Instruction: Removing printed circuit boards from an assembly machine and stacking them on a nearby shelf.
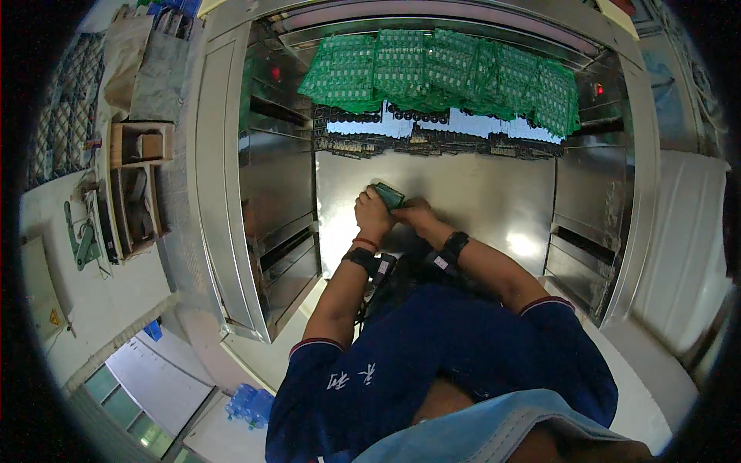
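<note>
My left hand [373, 213] is closed on the left side of a small dark green circuit board [390, 194], held tilted just above the metal work surface [478, 185]. From the right, my right hand [417, 214] meets the board's lower right edge with bent fingers. Its fingertips are partly hidden, but they look closed on that edge. Ahead of both hands, green circuit board panels [400, 65] lean in overlapping piles across the back. In front of them run rows of black parts [455, 141], too small to make out.
Metal side walls [282, 170] with dark slots enclose the work surface on left and right. Small red lights [599, 89] glow near the back corners. Outside to the left stands a wooden shelf box [139, 193]; to the right is a white rounded casing [679, 247].
</note>
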Demonstrator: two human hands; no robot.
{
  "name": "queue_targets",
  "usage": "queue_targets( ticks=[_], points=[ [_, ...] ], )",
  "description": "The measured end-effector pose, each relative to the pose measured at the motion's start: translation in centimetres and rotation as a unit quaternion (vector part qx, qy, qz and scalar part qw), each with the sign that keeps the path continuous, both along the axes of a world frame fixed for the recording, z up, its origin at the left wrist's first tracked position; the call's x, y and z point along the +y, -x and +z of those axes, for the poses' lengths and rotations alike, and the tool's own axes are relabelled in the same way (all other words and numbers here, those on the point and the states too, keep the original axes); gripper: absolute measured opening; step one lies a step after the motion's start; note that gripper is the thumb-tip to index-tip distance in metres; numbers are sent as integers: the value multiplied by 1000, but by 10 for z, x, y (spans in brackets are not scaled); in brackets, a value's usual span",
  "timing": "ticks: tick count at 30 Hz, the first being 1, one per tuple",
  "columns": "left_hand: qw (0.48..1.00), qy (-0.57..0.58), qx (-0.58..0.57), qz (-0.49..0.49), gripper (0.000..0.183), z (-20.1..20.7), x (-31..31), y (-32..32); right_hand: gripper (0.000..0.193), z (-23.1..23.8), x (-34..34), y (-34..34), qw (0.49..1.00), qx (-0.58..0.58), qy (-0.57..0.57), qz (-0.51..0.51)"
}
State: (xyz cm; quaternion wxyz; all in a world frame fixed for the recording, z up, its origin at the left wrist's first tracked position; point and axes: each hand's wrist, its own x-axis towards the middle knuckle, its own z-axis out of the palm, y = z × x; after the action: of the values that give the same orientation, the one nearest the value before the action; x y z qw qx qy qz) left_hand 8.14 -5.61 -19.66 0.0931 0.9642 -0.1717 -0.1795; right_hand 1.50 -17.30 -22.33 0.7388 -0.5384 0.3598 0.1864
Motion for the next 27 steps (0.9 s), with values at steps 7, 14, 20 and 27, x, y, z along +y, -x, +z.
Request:
queue_targets(
  ticks=[7, 14, 20, 27],
  points=[
    [982, 112, 144, 55, 100, 25, -1, -4, 23, 36, -10, -2, 997, 22, -80, -3],
    [901, 419, 83, 78, 91, 24, 9, 5, 40, 55, -30, -22, 915, -246, 298, 117],
    [892, 433, 18, 124, 68, -25, 12, 19, 45, 34, -25, -28, 859, -310, 362, 187],
    [875, 469, 56, 105, 69, 10, 13, 37, 44, 43, -37, -20, 836, -252, 321, 365]
  ],
)
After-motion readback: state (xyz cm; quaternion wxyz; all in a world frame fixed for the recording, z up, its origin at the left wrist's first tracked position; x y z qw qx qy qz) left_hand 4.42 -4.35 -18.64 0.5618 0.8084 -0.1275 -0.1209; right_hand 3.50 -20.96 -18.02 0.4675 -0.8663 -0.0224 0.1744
